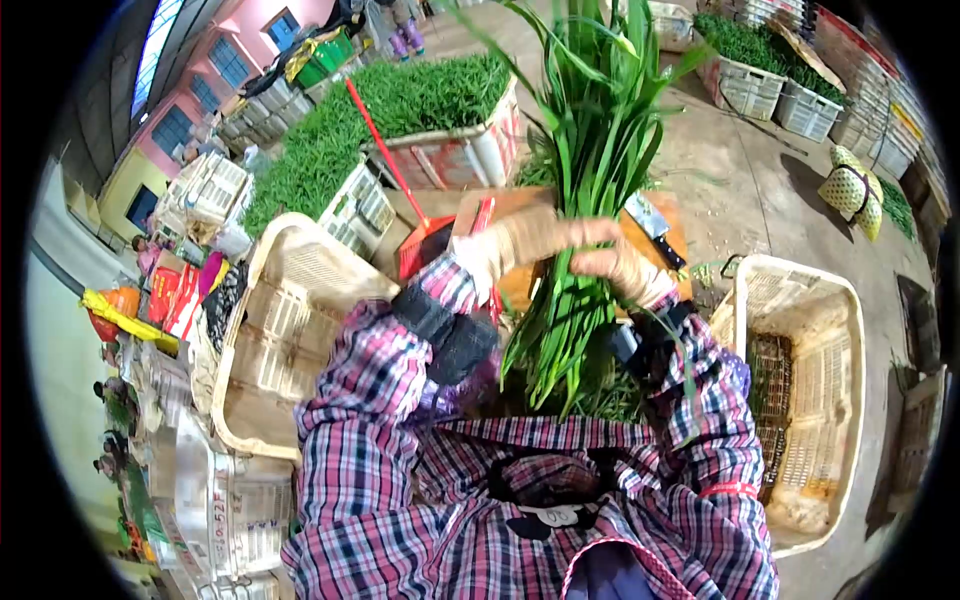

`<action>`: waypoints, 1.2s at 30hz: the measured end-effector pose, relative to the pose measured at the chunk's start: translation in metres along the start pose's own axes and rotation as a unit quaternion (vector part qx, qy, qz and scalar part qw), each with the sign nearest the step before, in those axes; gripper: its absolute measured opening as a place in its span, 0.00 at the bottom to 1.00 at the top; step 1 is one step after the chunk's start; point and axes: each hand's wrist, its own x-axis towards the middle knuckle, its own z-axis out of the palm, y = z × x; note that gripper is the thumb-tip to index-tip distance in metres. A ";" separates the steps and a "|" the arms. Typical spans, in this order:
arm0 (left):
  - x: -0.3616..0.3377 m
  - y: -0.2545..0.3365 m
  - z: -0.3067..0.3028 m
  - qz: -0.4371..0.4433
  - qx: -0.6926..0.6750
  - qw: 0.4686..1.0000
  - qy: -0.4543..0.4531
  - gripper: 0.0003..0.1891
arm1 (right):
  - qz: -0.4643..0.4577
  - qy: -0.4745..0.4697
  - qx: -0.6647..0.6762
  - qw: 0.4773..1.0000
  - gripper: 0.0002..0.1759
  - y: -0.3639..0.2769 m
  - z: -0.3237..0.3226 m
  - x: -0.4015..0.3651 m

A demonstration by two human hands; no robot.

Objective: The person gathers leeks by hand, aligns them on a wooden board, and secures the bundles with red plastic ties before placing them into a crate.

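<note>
A tall bunch of long-leaved greens point(600, 120) stands upright in front of me, its cut stems point(560, 350) fanning down toward my lap. My left hand point(515, 243), gloved and somewhat blurred, reaches across from the left with its fingers curled over the front of the bunch. From the other side my gloved right hand point(620, 268) closes on the stems just below those fingers. Behind the bunch, a cleaver-like knife point(650, 222) with a black handle lies on a wooden board point(672, 212). Whether a tie lies between my fingers is hidden.
Cream plastic crates stand close on my left point(235, 360) and right point(850, 400). A red-handled dustpan point(415, 245) leans ahead. Beyond it are crates heaped with greens point(440, 95). A patterned sack point(852, 195) sits on the concrete floor at right.
</note>
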 end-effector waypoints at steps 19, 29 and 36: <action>-0.288 0.224 -0.068 0.120 0.480 0.845 0.204 0.12 | -0.208 -0.189 0.009 0.960 0.39 -0.098 0.153 0.100; -0.555 0.157 0.005 -0.051 0.039 0.635 0.770 0.10 | 0.013 -0.124 0.036 0.992 0.31 -0.008 0.086 0.093; -0.622 0.024 0.062 -0.221 0.084 0.405 0.883 0.17 | 0.060 -0.033 0.027 0.997 0.28 0.000 0.037 0.085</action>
